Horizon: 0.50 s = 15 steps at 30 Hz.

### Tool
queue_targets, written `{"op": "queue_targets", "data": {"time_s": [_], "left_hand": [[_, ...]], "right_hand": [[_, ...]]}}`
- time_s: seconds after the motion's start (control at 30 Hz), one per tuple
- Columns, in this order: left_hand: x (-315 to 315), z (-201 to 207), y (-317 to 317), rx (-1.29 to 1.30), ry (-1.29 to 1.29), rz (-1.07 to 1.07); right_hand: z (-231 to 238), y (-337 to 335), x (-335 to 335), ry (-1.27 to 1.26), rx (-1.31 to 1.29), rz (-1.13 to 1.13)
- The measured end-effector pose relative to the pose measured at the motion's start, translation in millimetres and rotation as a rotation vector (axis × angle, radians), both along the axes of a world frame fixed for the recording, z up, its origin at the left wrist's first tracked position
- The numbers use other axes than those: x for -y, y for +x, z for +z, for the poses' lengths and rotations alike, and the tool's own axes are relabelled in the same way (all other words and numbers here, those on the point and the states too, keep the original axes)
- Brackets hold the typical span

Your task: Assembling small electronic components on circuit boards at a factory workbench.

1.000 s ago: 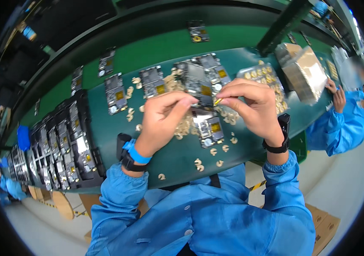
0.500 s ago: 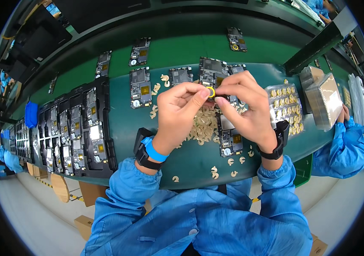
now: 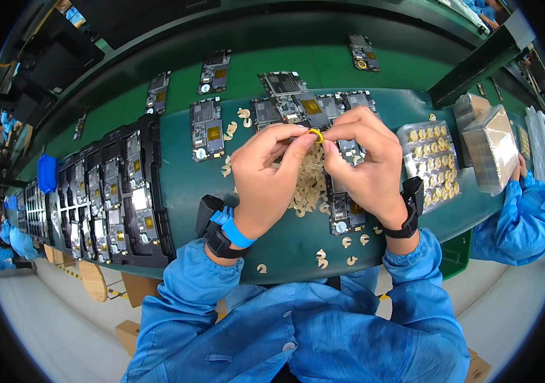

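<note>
Seemingly, one board (image 3: 363, 52) was done at one o'clock, discs (image 3: 436, 149) remained at three, left hand (image 3: 263, 182) pinched a yellow ring (image 3: 318, 133), and right hand (image 3: 374, 169) (fingertips barely parted) touched it.

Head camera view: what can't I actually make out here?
In the head view:
Yellow ring: partly covered by the fingertips; whether it touches the upper circuit board cannot be told.
Lower circuit board: partly hidden by the right hand.
Left hand: its curled fingers are partly hidden by the hand itself.
Boards in the tray: markings too small.
</note>
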State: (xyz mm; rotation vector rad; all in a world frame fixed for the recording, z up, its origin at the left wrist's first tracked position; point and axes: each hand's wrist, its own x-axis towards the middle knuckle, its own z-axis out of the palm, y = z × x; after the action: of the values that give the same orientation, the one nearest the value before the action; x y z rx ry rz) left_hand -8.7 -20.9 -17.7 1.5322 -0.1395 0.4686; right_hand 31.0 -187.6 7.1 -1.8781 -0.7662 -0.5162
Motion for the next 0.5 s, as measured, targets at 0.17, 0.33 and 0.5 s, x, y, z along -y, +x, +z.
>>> {"op": "queue_targets", "data": {"time_s": [0.17, 0.33, 0.5], "left_hand": [[-3, -2, 0, 0.058, 0.196, 0.037], [-3, -6, 0, 0.125, 0.300, -0.016], [-8, 9, -2, -0.072, -0.109, -0.124]], "right_hand": [[-3, -1, 0, 0.025, 0.000, 0.006], [-5, 1, 0, 0.052, 0.021, 0.016], [-4, 1, 9, 0.101, -0.053, 0.042]]}}
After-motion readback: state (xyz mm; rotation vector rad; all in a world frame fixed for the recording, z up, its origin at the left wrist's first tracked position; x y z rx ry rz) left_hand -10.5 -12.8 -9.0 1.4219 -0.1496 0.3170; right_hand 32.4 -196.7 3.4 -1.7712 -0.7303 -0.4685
